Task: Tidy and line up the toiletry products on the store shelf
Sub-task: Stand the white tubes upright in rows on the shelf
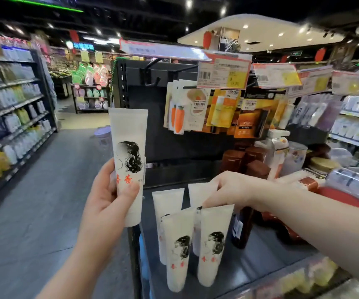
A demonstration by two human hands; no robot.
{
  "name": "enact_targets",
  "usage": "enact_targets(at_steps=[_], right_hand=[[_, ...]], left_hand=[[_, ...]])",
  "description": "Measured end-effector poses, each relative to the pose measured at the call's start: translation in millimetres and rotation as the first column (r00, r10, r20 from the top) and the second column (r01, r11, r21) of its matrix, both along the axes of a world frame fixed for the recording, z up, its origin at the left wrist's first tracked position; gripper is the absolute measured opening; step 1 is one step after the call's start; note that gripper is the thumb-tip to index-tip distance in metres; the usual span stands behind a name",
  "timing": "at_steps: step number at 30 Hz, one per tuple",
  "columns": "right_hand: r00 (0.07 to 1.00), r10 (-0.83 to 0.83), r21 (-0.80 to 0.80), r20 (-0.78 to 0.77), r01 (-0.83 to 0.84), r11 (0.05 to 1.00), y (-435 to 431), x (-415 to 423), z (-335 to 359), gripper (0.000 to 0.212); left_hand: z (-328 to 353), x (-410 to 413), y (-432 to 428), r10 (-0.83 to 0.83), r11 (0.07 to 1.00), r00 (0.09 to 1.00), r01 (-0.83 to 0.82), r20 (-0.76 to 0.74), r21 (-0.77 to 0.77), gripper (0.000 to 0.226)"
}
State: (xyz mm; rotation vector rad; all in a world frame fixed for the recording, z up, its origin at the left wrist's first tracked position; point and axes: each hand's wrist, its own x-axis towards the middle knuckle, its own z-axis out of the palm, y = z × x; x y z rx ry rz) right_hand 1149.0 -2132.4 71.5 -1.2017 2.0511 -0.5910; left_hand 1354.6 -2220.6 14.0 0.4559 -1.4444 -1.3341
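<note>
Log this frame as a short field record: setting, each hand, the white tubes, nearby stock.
setting: store aisle, dark shelf at a gondola end
left hand: holds one white plastic tube with black hair drawing upright, off the shelf
right hand: fingers on the top of the rear right white tube
tubes on shelf: four, standing in two rows of two
nearby stock: brown-capped bottles, hanging carded packs

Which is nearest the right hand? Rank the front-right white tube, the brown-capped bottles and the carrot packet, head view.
1. Front-right white tube, just below the right hand.
2. Brown-capped bottles, behind it on the shelf.
3. Carrot packet, hanging up higher.
</note>
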Motion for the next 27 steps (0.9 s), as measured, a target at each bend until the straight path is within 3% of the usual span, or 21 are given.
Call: enact_targets(at_steps=[6,9,14,22,27], right_hand=[[0.995,0.096,0.055,-0.03,-0.094,0.994,1,-7,11,0.017],[0.974,0.165,0.067,-0.157,-0.156,0.986,0,-6,17,0.022],[0.945,0.217,0.063,-0.243,-0.208,0.976,-5,-1,24,0.005],[0.918,0.251,0.081,-0.308,-0.237,0.968,-7,-2,22,0.003],[0.85,0.363,0.165,-0.382,-0.324,0.932,-6,0,36,0.031]], left_hand=[[2,-2,1,0.06,0.998,0.998,-0.061,0.034,0.003,0.046],[4,-5,1,0.062,0.998,0.997,-0.062,0.037,0.004,0.046],[5,-8,-1,0.062,0.998,0.997,-0.062,0.046,0.01,0.046],[6,-9,-8,0.052,0.998,0.997,-0.054,0.062,0.04,0.043],[3,-16,-25,0.046,0.996,0.994,-0.053,0.103,0.073,0.039]])
